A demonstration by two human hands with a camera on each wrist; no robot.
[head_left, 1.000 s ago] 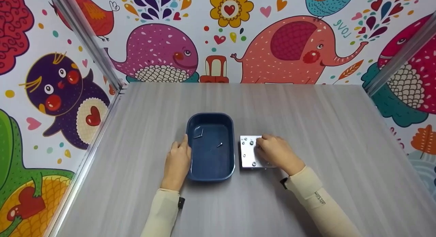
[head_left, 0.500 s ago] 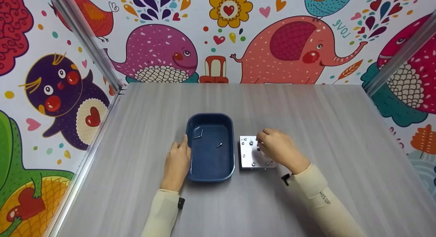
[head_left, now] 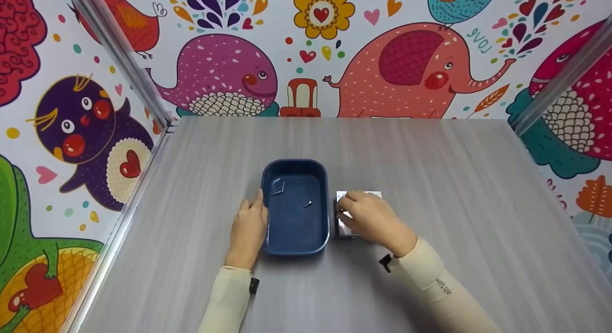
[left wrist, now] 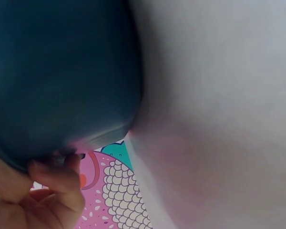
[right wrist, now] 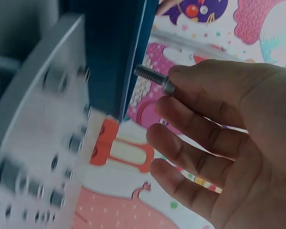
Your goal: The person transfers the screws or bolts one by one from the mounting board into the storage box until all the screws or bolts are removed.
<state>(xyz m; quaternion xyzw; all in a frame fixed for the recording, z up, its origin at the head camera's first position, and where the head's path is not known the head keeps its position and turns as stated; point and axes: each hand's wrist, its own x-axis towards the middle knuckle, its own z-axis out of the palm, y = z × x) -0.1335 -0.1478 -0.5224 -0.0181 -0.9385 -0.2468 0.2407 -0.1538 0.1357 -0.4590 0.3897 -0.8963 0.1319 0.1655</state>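
My left hand [head_left: 247, 232] holds the left rim of a dark blue tray [head_left: 296, 251]; the left wrist view has its fingers [left wrist: 62, 186] bent at the rim. A small metal screw [head_left: 308, 204] and thin metal pieces [head_left: 278, 193] lie inside the tray. Over a silvery metal plate [head_left: 375, 194] on the tray's right is my right hand [head_left: 370, 217], covering most of it. Thumb and index finger pinch a threaded bolt [right wrist: 152, 76], clear of the plate, as the right wrist view shows. Several other bolts [right wrist: 56, 78] stand in the plate.
Beneath everything lies a grey wood-grain table [head_left: 229, 151]. Printed cartoon panels [head_left: 306, 50] enclose its back and sides, with metal posts [head_left: 119, 55] at the corners. A narrow gap separates the tray from the plate.
My right hand has drawn the bolt up off the plate and moved left toward the tray, hiding more of the plate's left part. The left hand and tray have kept their place.
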